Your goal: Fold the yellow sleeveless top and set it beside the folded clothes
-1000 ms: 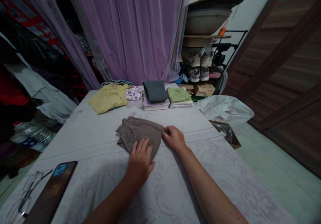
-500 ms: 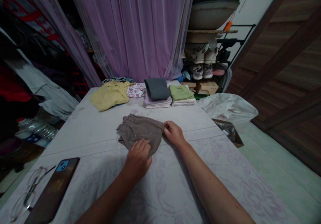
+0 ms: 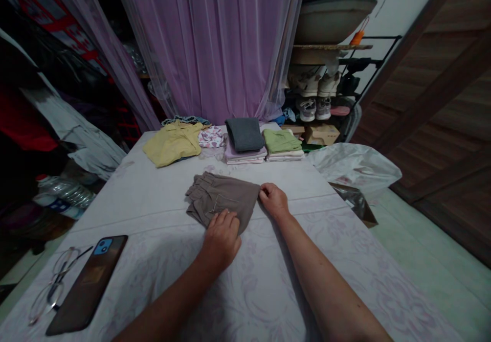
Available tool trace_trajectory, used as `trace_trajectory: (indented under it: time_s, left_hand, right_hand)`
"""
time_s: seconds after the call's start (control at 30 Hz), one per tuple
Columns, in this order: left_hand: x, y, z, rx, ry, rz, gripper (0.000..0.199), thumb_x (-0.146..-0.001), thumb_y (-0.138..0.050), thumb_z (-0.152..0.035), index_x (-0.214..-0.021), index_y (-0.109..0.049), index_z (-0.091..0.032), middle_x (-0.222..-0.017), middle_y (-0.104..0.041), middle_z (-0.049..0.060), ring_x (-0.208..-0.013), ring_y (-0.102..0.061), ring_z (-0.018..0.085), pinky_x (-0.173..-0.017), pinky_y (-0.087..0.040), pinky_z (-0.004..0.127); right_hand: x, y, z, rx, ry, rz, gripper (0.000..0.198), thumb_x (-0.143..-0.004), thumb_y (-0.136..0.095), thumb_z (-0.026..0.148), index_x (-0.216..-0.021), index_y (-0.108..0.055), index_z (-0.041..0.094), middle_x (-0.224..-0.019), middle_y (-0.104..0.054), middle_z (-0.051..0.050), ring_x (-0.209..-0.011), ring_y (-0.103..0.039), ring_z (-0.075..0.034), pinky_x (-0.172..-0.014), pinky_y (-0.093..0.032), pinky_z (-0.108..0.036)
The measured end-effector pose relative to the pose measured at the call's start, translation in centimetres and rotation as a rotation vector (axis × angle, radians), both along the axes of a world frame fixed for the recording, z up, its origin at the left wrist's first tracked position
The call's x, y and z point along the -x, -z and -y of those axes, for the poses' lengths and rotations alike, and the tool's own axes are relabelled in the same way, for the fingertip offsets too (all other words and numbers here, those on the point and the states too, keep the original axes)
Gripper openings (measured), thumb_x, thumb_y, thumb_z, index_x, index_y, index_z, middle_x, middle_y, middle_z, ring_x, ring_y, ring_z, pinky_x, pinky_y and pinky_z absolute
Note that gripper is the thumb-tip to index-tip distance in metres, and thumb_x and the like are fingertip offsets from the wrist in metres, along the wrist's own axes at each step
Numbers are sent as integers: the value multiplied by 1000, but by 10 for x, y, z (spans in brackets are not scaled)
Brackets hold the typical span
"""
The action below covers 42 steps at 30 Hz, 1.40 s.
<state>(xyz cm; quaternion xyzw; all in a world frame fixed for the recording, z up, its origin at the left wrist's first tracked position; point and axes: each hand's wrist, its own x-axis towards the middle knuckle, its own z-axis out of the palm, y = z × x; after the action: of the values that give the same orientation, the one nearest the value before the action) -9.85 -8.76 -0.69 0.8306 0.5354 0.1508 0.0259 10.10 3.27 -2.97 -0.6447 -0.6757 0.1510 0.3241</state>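
Note:
A pair of brown-grey shorts [image 3: 233, 195] with a gathered elastic waist and a stitched pocket lies folded on the sheet-covered surface in front of me. My right hand [image 3: 274, 200] pinches the far right corner of the shorts' hem between thumb and fingertips. My left hand [image 3: 222, 237] is curled over the near edge at the hem's other end, its fingers close together on top of the cloth. Its thumb is mostly hidden. Between my two hands the hem runs nearly straight.
Behind the shorts lie a yellow garment [image 3: 174, 145], a patterned white cloth [image 3: 212, 137], a dark grey folded piece [image 3: 244, 135] on a stack, and a green folded piece [image 3: 282, 141]. A phone [image 3: 90, 286] and eyeglasses [image 3: 53, 283] rest at left. A plastic bag [image 3: 355, 163] stands right.
My right hand has drawn the hem corner slightly outward, and the hem has gone from rounded to straighter. My left hand stays on the near edge. The whole view has shifted a little.

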Motion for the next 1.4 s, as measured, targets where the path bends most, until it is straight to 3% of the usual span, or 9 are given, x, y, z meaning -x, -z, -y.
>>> trace_trajectory:
  time_s: [0.13,0.3,0.4,0.6,0.77,0.93,1.13,1.27,1.4]
  left_hand:
    - [5,-7,2,-15,57,64,24,-82,-60,-31,-101,-65,-18,-127,-65,14,-124,-55,32,-104,-42,49]
    - [39,-46,-25,-63,-24,92,29,-90,-52,-38,-109,-67,-23,-131,-63,10,-130,-49,29,-108,-36,49]
    - [58,-54,-53,-49,-104,20,39,-91,-51,-40,-125,-63,-24,-143,-54,9,-138,-39,30,-114,-26,53]
    - [66,-18,-77,33,-166,-56,44,-92,-50,-39,-134,-56,-28,-154,-39,10,-144,-29,33,-112,-21,63]
    - [73,-9,-78,48,-161,43,46,-92,-49,-41,-136,-53,-26,-155,-38,11,-144,-29,31,-112,-28,57]
    - [93,-2,-84,57,-273,403,54,-92,-45,-44,-136,-50,-13,-149,-42,17,-140,-37,26,-114,-32,43]
    - [78,16,-87,151,-349,732,62,-89,-52,-44,-143,-40,-15,-145,-48,17,-131,-49,26,-108,-41,43]
    - [63,25,-94,19,-302,782,68,-84,-58,-37,-146,-36,-19,-149,-43,13,-138,-40,25,-116,-31,44]
    - [59,39,-96,-37,-308,773,63,-78,-57,-22,-141,-46,-20,-143,-49,10,-135,-43,24,-116,-31,44]
  right_hand:
    - [5,-2,9,139,86,-111,27,-86,-50,29,-109,-66,25,-83,-71,-1,-76,-63,-18,-74,-46,-29]
    - [21,-15,27,464,80,-636,61,-86,-56,54,-136,-47,21,-92,-71,-7,-64,-66,-17,-56,-51,-28]
    - [35,-23,36,553,19,-874,54,-80,-68,46,-125,-52,21,-93,-71,-6,-66,-66,-16,-49,-51,-24]
    - [48,-27,45,680,-1,-1064,23,-80,-70,37,-90,-63,18,-76,-71,-4,-58,-62,-11,-48,-49,-19]
    - [58,-24,41,563,12,-911,21,-80,-64,28,-98,-63,18,-84,-74,-5,-63,-67,-16,-50,-52,-24]
    - [40,-28,10,438,44,-775,22,-77,-58,20,-98,-65,19,-83,-74,-4,-71,-70,-19,-61,-55,-27]
    - [13,-34,-4,220,135,-460,48,-74,-60,16,-122,-61,19,-122,-66,-11,-119,-57,-26,-103,-42,-42]
    - [42,-42,15,-52,-117,38,49,-88,-51,23,-136,-52,18,-149,-44,-14,-139,-37,-27,-115,-25,-48]
    - [76,-41,21,-26,-376,310,49,-97,-41,35,-145,-43,24,-156,-35,-8,-144,-28,-25,-116,-19,-53]
